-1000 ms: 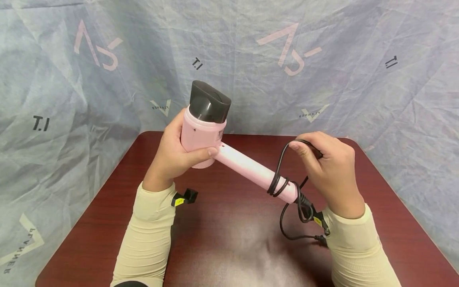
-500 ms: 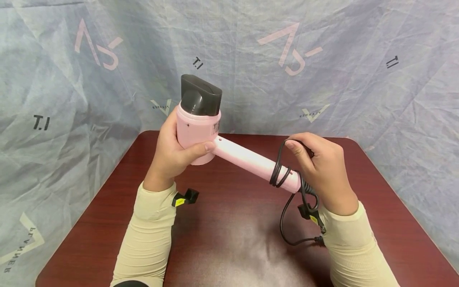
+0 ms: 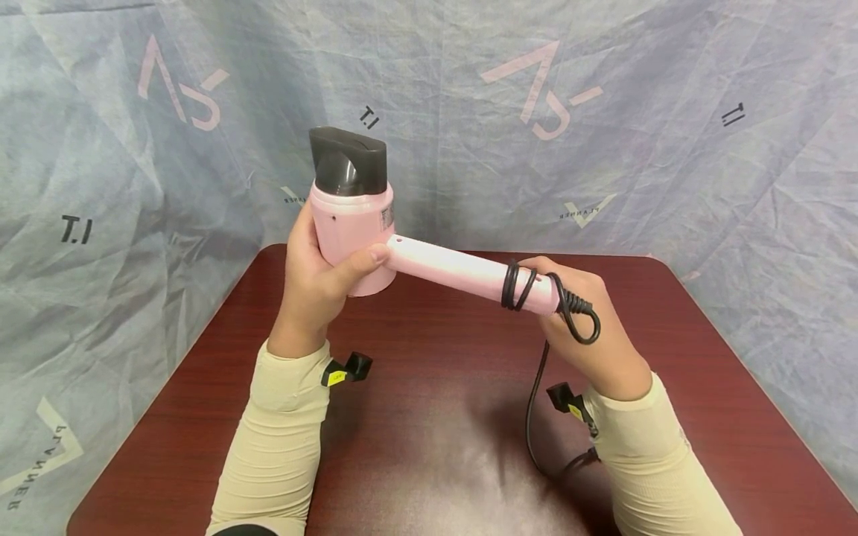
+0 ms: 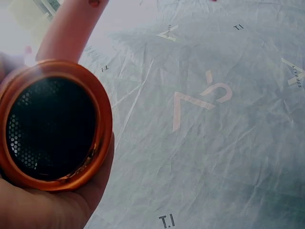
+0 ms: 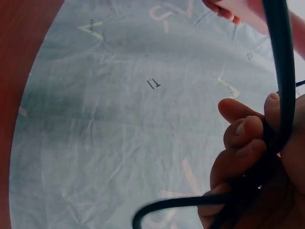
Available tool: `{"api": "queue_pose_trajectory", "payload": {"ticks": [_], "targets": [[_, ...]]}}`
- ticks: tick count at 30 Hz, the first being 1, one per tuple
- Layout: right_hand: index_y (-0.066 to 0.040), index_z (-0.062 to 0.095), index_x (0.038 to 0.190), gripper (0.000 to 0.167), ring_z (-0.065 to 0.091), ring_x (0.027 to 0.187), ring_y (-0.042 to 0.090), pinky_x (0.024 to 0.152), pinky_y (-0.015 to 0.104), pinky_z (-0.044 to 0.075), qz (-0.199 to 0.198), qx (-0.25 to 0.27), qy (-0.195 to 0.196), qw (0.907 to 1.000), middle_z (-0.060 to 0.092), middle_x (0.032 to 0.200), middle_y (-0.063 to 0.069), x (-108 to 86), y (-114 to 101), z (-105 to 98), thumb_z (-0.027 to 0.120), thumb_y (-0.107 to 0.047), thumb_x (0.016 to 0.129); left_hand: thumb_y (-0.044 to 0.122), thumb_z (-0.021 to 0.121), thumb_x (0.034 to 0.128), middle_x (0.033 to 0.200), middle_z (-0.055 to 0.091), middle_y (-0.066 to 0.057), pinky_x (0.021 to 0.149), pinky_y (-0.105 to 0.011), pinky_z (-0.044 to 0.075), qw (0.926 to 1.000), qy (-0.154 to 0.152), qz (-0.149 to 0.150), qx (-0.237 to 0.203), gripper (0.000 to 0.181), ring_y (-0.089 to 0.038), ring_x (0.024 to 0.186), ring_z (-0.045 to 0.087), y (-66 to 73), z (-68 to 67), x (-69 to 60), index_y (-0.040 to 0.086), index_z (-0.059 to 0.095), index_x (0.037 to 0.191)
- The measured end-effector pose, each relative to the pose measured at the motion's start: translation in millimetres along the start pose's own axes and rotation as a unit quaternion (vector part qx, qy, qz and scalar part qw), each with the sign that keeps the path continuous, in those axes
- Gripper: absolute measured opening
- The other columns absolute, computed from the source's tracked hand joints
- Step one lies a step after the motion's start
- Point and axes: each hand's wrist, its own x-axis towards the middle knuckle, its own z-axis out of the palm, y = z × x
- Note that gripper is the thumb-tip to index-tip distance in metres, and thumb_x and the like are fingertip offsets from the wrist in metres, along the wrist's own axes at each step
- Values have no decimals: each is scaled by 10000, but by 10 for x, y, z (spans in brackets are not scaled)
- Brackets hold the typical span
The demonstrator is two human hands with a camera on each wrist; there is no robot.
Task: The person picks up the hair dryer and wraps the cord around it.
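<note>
Far left: wears cream sleeve (image 3: 275, 447), with small black device with yellow label (image 3: 358, 365) at cuff. Grips pink plastic hair dryer (image 3: 409, 254) in left hand (image 3: 311, 286), palm against pink cylindrical barrel (image 3: 351, 223), thumb laid across front to handle joint. Is held aloft over dark red-brown tabletop (image 3: 415, 439), black flattened nozzle (image 3: 348, 167) uppermost. In left wrist view, shows round barrel end with dark perforated grille (image 4: 52, 129). To right of barrel: extends as straight pink handle (image 3: 456, 268), sloping gently down rightward. Near tip, carries several turns of thin black cord (image 3: 510, 286), then one loose loop beside ribbed black sleeve at handle end (image 3: 576, 301). Far right: grasps cord in curled fingers of right hand (image 3: 590, 356), per right wrist view; sits behind handle tip in head view. Cannot tell whether also touching handle. Below, hangs as free cord, curving toward right cuff. Behind: hangs crinkled grey-blue cloth backdrop (image 3: 429, 74) with pink markings.
</note>
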Motion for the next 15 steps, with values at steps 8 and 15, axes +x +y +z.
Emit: {"api": "queue_pose_trajectory", "payload": {"ticks": [8, 15], "targets": [[-149, 534, 888, 173, 309, 583, 70, 547, 236, 331, 429, -352, -370, 9978, 342, 685, -56, -16, -61, 108, 574, -160, 1057, 116, 858, 764, 1113, 668, -181, 854, -388, 577, 9996, 238, 64, 149, 629, -343, 936, 656, -3, -4, 9, 59, 598, 1334], [-155, 596, 993, 84, 474, 627, 56, 587, 217, 420, 64, -11, -613, 9981, 511, 729, -77, 42, -56, 190, 604, -81, 1032, 139, 859, 768, 1093, 671, -174, 849, -385, 570, 9988, 370, 134, 298, 616, -338, 925, 647, -17, -9, 21, 73, 606, 1325]]}}
